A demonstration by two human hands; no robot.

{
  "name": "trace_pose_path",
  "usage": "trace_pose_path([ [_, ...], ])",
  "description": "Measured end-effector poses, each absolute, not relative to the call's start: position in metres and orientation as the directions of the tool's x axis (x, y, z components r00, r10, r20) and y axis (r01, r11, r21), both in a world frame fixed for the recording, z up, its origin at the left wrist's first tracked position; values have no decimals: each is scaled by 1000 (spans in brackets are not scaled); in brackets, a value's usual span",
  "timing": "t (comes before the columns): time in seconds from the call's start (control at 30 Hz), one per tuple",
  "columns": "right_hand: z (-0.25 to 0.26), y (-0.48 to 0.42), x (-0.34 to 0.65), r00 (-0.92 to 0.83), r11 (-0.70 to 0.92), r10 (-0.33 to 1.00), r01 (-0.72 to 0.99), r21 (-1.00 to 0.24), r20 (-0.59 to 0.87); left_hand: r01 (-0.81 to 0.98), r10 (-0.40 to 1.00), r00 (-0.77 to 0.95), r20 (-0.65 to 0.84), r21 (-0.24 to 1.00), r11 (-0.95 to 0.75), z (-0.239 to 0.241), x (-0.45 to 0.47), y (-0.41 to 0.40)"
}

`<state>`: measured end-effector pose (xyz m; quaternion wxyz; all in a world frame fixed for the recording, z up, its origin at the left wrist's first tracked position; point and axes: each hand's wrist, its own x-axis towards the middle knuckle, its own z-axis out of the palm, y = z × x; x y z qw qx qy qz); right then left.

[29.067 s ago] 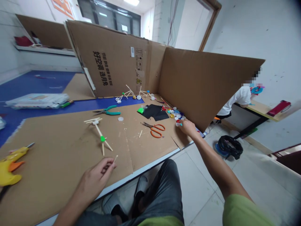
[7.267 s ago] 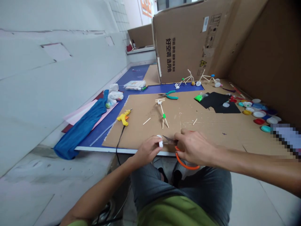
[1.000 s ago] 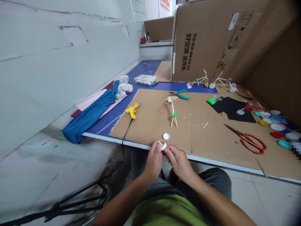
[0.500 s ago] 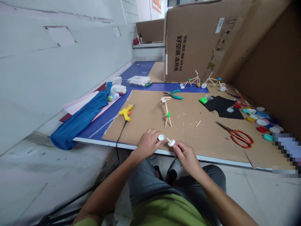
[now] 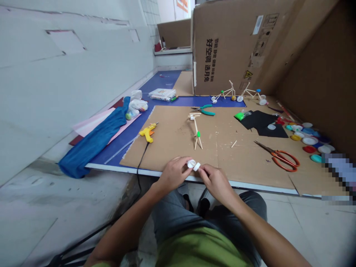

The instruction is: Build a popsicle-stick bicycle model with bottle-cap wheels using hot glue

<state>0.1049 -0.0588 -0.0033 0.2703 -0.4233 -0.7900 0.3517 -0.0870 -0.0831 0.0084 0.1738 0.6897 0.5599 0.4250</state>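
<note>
At the front edge of the table, my left hand pinches a white bottle cap, its hollow side partly showing. My right hand grips a second white bottle cap by its rim. The two caps are held close together, almost face to face; I cannot tell whether they touch. The short stick on the right cap is mostly hidden between them. Just beyond my hands stands a small frame of wooden sticks with a green cap on it.
A yellow glue gun lies left on the cardboard sheet. Teal pliers lie behind the frame, orange-handled scissors to the right. Several coloured caps sit far right. Two stick models stand before the large carton.
My right hand has moved left, bringing its cap and stick up to the cap in my left hand. The left hand stays nearly in place while its cap has turned.
</note>
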Motion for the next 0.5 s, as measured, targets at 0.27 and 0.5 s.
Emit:
trace_pose_path([
  [0.27,0,-63,106,-486,382,864,463,-800,132,245,991,-85,102,966,-78,6,-86,-91],
  [0.5,-9,-71,101,-421,360,892,446,-820,163,-458,951,-280,-130,889,-13,-20,-49,-88],
])
